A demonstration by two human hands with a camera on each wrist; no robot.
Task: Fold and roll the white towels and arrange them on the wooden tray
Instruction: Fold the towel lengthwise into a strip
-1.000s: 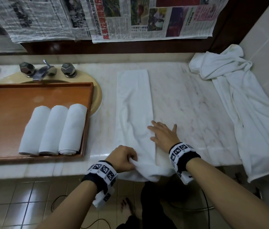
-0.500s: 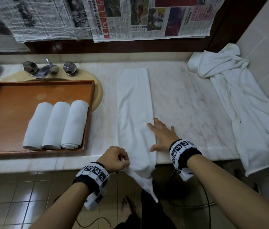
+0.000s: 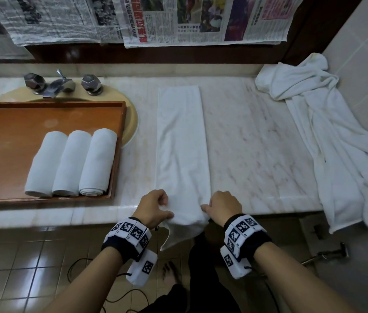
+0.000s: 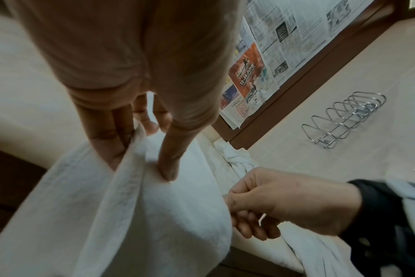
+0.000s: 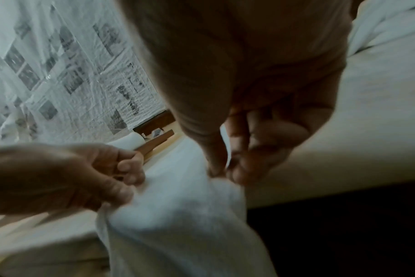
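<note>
The folded towel lies as a long strip on the counter, its near end hanging over the front edge. The left hand and the right hand each pinch this end with curled fingers, one at each side. Three rolled towels lie side by side at the right edge of the tray.

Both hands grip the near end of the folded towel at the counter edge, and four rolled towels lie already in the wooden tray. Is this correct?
Not quite: the tray holds three rolled towels, not four, as the head view shows. The rest stands: the left hand and the right hand both grip the near end of the folded towel at the counter edge.
</note>
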